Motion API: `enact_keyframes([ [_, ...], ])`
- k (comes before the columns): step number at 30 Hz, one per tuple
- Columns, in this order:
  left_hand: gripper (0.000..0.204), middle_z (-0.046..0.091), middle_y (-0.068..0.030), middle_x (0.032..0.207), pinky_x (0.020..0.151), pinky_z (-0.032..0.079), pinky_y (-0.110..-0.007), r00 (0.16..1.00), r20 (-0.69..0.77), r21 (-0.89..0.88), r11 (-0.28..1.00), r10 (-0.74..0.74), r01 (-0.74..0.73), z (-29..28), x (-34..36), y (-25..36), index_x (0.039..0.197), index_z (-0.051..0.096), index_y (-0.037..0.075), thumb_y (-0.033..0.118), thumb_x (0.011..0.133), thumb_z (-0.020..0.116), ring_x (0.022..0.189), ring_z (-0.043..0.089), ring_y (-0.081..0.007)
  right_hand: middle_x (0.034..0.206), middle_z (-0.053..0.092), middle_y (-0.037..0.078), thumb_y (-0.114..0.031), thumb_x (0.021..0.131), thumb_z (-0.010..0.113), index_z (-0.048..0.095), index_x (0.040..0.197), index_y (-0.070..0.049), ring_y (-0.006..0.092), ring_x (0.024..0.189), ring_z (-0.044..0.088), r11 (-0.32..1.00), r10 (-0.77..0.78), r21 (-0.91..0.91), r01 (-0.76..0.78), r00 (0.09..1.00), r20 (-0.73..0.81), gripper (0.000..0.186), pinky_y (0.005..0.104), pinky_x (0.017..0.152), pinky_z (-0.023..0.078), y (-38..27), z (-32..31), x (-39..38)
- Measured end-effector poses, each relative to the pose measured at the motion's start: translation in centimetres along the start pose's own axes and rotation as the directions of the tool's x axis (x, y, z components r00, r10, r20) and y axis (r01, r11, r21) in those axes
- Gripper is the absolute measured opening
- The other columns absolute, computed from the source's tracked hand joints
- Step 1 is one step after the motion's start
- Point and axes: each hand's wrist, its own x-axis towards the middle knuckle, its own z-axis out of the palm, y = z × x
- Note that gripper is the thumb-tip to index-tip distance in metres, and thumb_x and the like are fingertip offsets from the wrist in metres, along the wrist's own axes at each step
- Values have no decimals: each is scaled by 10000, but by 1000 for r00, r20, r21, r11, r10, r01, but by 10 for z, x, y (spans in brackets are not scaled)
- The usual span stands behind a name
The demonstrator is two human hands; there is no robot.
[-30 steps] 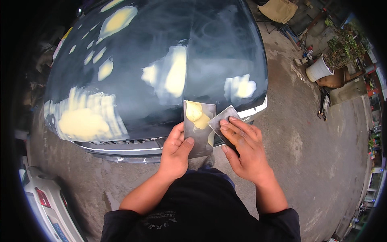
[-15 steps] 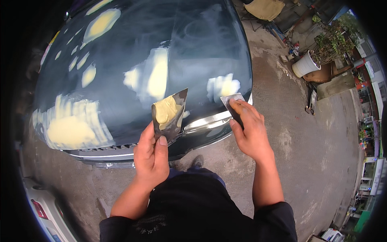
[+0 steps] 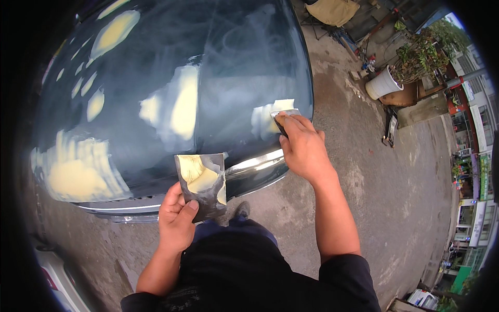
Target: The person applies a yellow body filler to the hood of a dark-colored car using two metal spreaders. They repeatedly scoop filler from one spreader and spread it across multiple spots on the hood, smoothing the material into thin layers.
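Note:
Before me is a dark blue-green car hood (image 3: 239, 62) with several pale yellow filler patches on it. In my left hand (image 3: 178, 221) I grip a flat dark putty board (image 3: 208, 200) by its lower edge, thumb on top. A lump of creamy yellow filler (image 3: 195, 171) lies on the board's upper part. My right hand (image 3: 305, 148) is closed on a putty spreader (image 3: 285, 112), fingers pressed on its back. The spreader's edge rests on the filler patch (image 3: 264, 120) near the hood's right front corner and covers part of it.
A headlight (image 3: 260, 161) and the bumper run along the hood's front edge, close to my legs. On the right stand a white plant pot (image 3: 382, 83) and a folding chair (image 3: 332, 11). A white car (image 3: 62, 278) is at lower left, on the concrete ground (image 3: 374, 208).
My right hand has moved the spreader up and left onto the corner patch. My left hand has lowered the putty board toward me and turned it flatter. The view has shifted slightly.

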Motion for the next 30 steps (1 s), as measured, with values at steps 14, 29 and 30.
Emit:
enact_keyframes([
  [14, 521, 644, -169, 1356, 1120, 428, -373, 996, -58, -22, 998, -62, 61, 7, 7, 1, 1461, 442, -63, -119, 945, 483, 1275, 605, -232, 1455, 595, 64, -63, 897, 641, 581, 1397, -109, 278, 1369, 516, 999, -25, -33, 22, 995, -94, 505, 507, 1023, 400, 8, 34, -67],
  [29, 501, 663, -163, 1331, 1102, 444, -365, 994, -87, -41, 997, -71, 68, 4, -1, -1, 1433, 478, -52, -101, 935, 516, 1241, 625, -219, 1413, 623, 63, -88, 897, 643, 595, 1365, -112, 285, 1342, 541, 998, -12, 57, 12, 1000, -14, 471, 500, 993, 449, 27, 4, -17],
  [30, 501, 665, -162, 1327, 1103, 443, -365, 994, -85, -45, 996, -74, 71, 5, 0, -1, 1433, 479, -50, -99, 935, 517, 1240, 625, -218, 1421, 619, 58, -87, 896, 645, 595, 1367, -116, 281, 1346, 538, 999, -19, 45, 20, 999, -27, 475, 496, 996, 449, 28, 9, -26],
])
